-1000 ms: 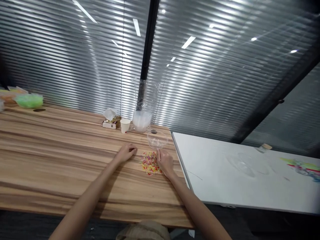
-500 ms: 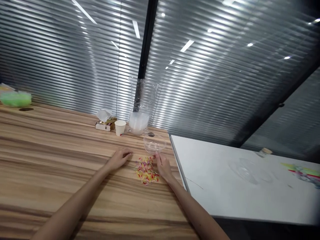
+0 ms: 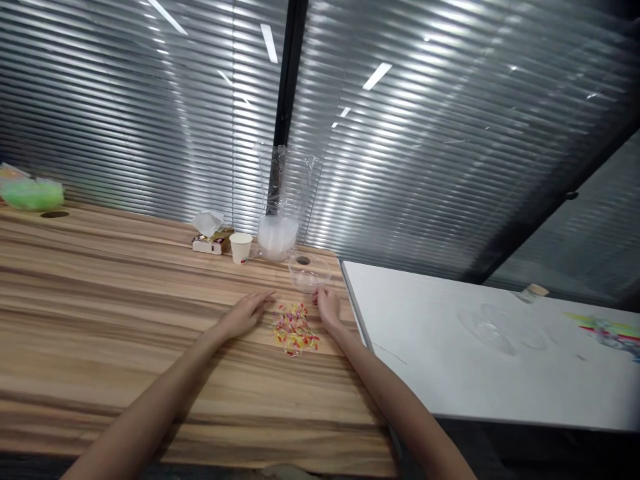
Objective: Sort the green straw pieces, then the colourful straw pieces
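A loose pile of small colourful pieces point(image 3: 295, 330), red, yellow and pink with clear bits among them, lies on the wooden table point(image 3: 150, 320) between my hands. My left hand point(image 3: 245, 315) rests just left of the pile, index finger stretched out and nothing visible in it. At the pile's upper right, my right hand point(image 3: 328, 307) has its fingers curled together by the near rim of a clear plastic bowl point(image 3: 310, 273). What those fingers hold, if anything, is too small to tell.
Behind the bowl stands a clear bag of stacked translucent bowls point(image 3: 278, 237), beside a paper cup point(image 3: 241, 248) and a tissue pack point(image 3: 209, 241). A green container point(image 3: 33, 195) sits far left. The adjoining white table point(image 3: 430, 360) bears clear lids point(image 3: 493, 330) and coloured strips point(image 3: 607, 331).
My right hand's fingers have curled in from a stretched position at the bowl's rim. My left hand has shifted slightly right, its index finger straighter. The camera view has tilted a little.
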The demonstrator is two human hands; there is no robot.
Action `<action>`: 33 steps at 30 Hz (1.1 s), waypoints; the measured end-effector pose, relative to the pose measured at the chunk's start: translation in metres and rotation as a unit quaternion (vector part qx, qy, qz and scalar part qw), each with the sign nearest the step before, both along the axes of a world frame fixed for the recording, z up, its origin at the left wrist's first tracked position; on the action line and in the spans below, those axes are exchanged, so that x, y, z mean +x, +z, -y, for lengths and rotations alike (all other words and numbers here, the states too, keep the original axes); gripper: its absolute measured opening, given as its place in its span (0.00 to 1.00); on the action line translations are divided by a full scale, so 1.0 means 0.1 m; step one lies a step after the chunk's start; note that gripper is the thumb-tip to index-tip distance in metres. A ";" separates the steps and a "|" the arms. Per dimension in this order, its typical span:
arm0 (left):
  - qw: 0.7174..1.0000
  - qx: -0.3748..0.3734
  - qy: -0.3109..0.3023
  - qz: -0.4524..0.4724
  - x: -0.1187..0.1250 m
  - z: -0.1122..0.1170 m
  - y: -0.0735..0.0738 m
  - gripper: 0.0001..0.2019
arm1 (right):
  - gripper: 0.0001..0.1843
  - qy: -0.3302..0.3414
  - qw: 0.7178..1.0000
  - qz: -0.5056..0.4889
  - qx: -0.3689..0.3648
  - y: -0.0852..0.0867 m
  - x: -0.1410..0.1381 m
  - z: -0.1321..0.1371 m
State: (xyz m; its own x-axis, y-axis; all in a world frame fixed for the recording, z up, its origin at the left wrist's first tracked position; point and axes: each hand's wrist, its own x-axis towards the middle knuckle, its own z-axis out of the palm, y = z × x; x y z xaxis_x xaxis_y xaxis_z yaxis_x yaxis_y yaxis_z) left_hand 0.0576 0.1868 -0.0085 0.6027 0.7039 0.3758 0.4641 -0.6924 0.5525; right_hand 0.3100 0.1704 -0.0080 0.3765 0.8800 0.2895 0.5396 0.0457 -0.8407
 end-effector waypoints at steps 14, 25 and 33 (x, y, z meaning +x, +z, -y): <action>1.000 0.020 0.012 -0.014 0.05 0.04 0.02 0.18 | 0.21 0.068 0.994 0.089 0.013 0.10 -0.07 0.08; 0.999 0.001 -0.043 -0.032 0.11 0.12 0.07 0.24 | 0.24 0.116 0.973 0.195 0.036 0.14 -0.13 0.15; 0.999 -0.007 -0.036 -0.022 0.11 0.11 0.08 0.26 | 0.23 0.122 0.971 0.199 0.045 0.13 -0.10 0.17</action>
